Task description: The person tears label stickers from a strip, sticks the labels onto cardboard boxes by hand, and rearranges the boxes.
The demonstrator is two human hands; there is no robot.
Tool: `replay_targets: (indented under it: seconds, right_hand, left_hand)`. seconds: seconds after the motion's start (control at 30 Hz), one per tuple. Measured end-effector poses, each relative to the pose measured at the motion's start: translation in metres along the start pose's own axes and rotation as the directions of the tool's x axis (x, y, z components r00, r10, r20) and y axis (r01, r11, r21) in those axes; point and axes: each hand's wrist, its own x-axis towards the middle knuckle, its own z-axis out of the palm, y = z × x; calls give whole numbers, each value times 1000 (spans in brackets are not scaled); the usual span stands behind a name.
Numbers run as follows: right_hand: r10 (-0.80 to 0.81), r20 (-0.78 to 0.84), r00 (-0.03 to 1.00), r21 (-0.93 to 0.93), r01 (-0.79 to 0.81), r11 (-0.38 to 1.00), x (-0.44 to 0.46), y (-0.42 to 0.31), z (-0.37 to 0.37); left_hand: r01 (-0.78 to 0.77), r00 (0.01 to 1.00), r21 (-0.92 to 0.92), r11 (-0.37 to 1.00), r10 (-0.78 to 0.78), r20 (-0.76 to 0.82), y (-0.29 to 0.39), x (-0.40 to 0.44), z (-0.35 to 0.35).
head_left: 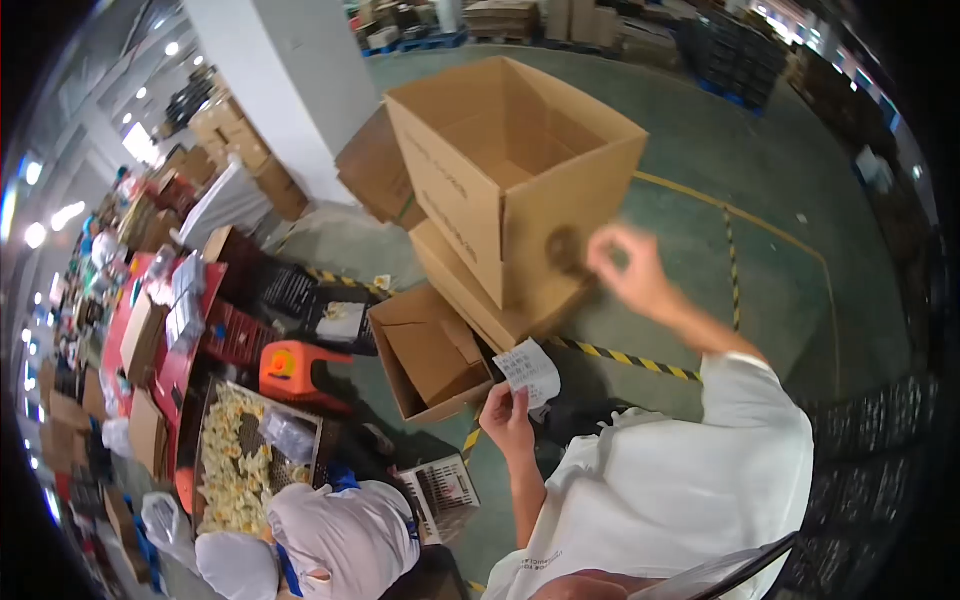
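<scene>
My left hand (509, 421) pinches a sheet of white paper (530, 372) with printed or written lines by its edge, between thumb and fingers. My right hand (630, 270) is raised beside a large open cardboard box (450, 190), its thumb and finger curled together into a ring. Motion blurs it, and anything between its fingertips is too small to make out. On the box's near side is a dark round patch (565, 250), close to those fingertips. This box stands on another cardboard box (460, 275). A smaller open carton (425, 395) lies left of the paper.
A co-worker in a white cap (235, 567) bends by a crate of yellowish-white pieces (235, 450). An orange plastic stool-like object (290, 372) stands behind it. Yellow-black floor tape (625, 356) crosses the floor, and a white pillar (290, 90) rises behind the boxes.
</scene>
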Motion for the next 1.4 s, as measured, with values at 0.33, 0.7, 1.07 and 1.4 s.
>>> replay_targets:
  seconds: [0.33,0.7,1.07,1.4]
  right_hand:
    - [122,223,967,135,-155,979,-160,-77,10]
    - [-163,63,985,1,163,987,-183,-52,9]
    - [469,110,877,447,-465,764,-191,-19,22]
    - [90,-336,938,3,-94,996,-175,-6,-18]
  left_hand:
    - [-132,958,280,951,50,282,9,-57,12]
    - [-168,963,439,883,50,266,2,-72,12]
    - [-7,992,295,956,-31,126,-11,-73,-4]
    - [157,893,359,920,-288,346,-6,-53,25]
